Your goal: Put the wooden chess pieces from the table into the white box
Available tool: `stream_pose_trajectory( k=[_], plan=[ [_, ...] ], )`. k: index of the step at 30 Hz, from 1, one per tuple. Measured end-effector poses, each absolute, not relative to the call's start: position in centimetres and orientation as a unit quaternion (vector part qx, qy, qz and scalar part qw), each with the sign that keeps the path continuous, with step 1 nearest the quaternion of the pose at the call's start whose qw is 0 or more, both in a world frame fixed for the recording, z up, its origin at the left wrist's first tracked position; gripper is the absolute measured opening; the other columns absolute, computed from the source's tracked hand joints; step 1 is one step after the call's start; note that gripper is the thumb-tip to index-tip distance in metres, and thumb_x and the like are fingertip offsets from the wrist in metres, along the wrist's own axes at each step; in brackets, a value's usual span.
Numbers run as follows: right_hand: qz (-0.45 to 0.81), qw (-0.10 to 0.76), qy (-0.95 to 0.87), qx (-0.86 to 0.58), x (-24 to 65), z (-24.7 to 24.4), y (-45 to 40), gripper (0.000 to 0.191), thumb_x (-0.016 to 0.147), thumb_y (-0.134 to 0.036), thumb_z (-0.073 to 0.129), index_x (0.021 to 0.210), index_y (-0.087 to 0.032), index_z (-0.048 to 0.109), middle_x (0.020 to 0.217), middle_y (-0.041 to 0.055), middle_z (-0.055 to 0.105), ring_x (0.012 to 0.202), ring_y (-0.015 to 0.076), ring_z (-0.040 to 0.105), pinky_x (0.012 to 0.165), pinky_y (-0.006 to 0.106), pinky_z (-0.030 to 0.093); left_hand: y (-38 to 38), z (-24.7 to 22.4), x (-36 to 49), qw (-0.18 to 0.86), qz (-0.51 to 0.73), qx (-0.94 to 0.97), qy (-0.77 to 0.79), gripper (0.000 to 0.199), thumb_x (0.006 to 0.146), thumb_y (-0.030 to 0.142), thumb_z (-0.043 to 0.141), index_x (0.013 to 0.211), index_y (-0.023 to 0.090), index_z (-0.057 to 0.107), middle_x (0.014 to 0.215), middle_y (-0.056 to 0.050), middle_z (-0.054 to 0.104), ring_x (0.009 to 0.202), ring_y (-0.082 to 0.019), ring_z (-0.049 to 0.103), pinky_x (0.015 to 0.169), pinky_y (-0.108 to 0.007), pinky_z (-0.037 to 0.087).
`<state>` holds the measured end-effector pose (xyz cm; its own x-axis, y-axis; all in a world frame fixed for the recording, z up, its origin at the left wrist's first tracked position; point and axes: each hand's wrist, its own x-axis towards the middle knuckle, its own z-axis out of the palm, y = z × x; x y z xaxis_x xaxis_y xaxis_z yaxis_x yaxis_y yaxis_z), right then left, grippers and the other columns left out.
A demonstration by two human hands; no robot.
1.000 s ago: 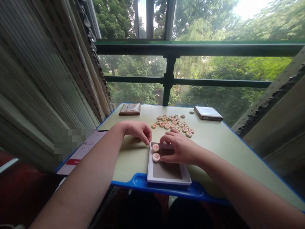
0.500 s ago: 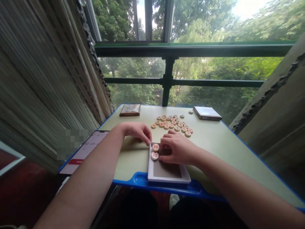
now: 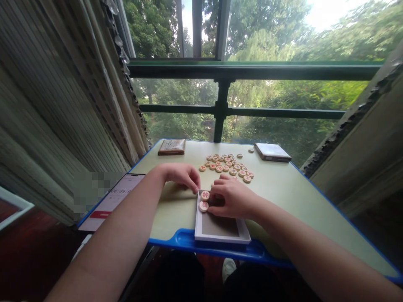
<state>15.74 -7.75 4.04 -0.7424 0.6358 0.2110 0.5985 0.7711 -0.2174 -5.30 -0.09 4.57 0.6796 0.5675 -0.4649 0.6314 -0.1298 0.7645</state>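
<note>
On the worktop (image 3: 292, 193) by the window (image 3: 176, 92), two pieces (image 3: 204, 196) lie far left in the white box (image 3: 220, 228), right grip (image 3: 233, 196) beside them, left grip (image 3: 181, 173) at its corner; I can't tell if either grasps

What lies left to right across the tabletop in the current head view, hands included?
Smartphone → left hand → two red-marked xiangqi pieces in the white-rimmed open box → right hand → white-topped flat case. Loose pieces and brown-edged case left out: overlapping.
</note>
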Motion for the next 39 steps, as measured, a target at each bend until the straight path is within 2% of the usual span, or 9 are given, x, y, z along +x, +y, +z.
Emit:
stream_pose_trajectory(
  k=[15, 19, 23, 39],
  plan=[
    [0.066, 0.13, -0.935, -0.322, 15.9, 4.18, -7.68, 0.015, 0.071, -0.032, 0.059, 0.071, -0.017, 0.063, 0.067, 0.0043, 0.056, 0.07, 0.0157, 0.042, 0.062, 0.027, 0.033, -0.08, 4.51, -5.32, 0.524, -0.028, 0.754, 0.396, 0.034, 0.053, 0.038, 0.077, 0.078, 0.016, 0.069, 0.069, 0.002, 0.063, 0.065, -0.01, 0.048, 0.059, -0.021, 0.034],
    [0.068, 0.121, -0.938, -0.316, 15.97, 4.27, -7.7, 0.01, 0.07, -0.023, 0.057, 0.073, -0.018, 0.065, 0.068, 0.0037, 0.056, 0.069, 0.0154, 0.043, 0.065, 0.027, 0.034, -0.14, 4.52, -5.27, 0.521, -0.024, 0.751, 0.404, 0.035, 0.053, 0.038, 0.077, 0.079, 0.016, 0.069, 0.067, 0.001, 0.063, 0.063, -0.01, 0.048, 0.057, -0.021, 0.034],
    [0.072, 0.122, -0.94, -0.311, 16.02, 4.3, -7.69, 0.016, 0.068, -0.016, 0.053, 0.076, -0.018, 0.067, 0.069, 0.0042, 0.057, 0.07, 0.016, 0.044, 0.066, 0.028, 0.035, -0.17, 4.49, -5.23, 0.526, -0.025, 0.747, 0.405, 0.033, 0.054, 0.036, 0.077, 0.078, 0.016, 0.07, 0.067, 0.001, 0.063, 0.062, -0.009, 0.047, 0.056, -0.021, 0.033],
    [0.078, 0.125, -0.939, -0.311, 15.88, 4.24, -7.59, 0.018, 0.07, -0.014, 0.052, 0.076, -0.018, 0.068, 0.07, 0.0046, 0.057, 0.07, 0.016, 0.044, 0.065, 0.028, 0.035, 0.08, 4.14, -5.41, 0.528, -0.023, 0.751, 0.395, 0.035, 0.054, 0.039, 0.077, 0.079, 0.016, 0.069, 0.069, 0.0, 0.064, 0.062, -0.01, 0.048, 0.058, -0.022, 0.035]
  ],
)
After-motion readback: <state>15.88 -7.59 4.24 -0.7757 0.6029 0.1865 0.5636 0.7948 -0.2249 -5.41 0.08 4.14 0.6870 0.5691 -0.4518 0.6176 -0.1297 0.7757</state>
